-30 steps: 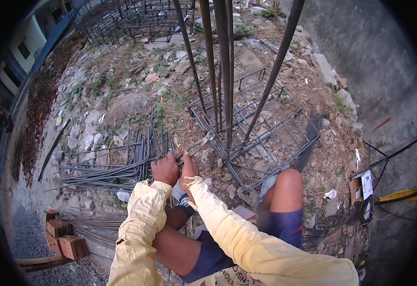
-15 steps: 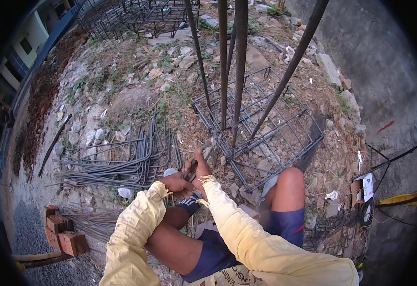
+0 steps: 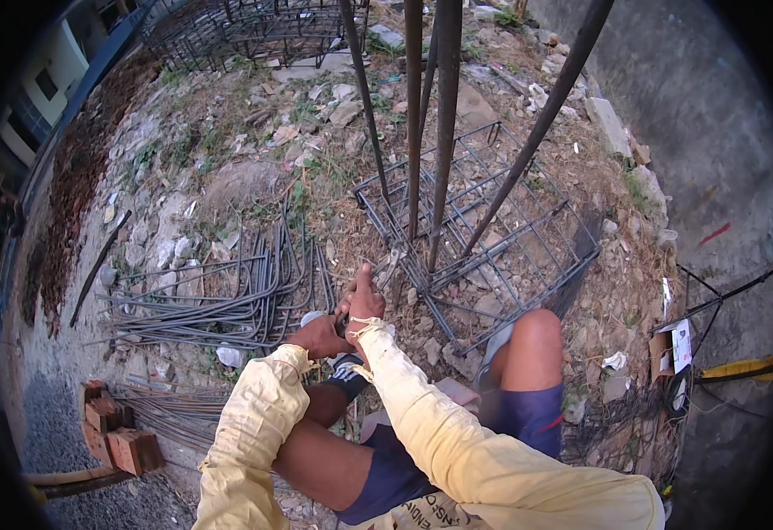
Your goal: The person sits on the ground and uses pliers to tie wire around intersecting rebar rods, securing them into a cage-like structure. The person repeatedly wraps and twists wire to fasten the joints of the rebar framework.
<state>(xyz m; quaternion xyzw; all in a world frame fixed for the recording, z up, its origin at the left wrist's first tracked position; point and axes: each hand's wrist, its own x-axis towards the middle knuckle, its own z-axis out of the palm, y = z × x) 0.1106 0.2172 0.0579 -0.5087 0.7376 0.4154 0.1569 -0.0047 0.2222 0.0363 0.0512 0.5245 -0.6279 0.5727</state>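
Observation:
My right hand (image 3: 366,305) is closed, its thumb or a finger pointing up, around what look like steel pincers (image 3: 392,262). The tool's grey head shows just beyond the hand, beside the corner of a rebar cage (image 3: 510,238). My left hand (image 3: 317,337) is pressed against the right one, lower and to the left. Its fingers are bent and partly hidden behind the right wrist, so what they grip does not show. Several upright steel bars (image 3: 444,132) rise from the near left corner of the cage. Both hands are between my bent knees.
Bent rebar pieces (image 3: 227,296) lie heaped to the left, with thin rods (image 3: 174,411) nearer me. Red bricks (image 3: 121,437) are stacked at lower left. More rebar cages (image 3: 254,35) stand far off. A concrete wall (image 3: 713,159) runs along the right, past rubble and an open carton (image 3: 671,349).
My left hand has drawn slightly back and down, and the right hand has shifted slightly left and turned. The cage and upright bars stay where they were.

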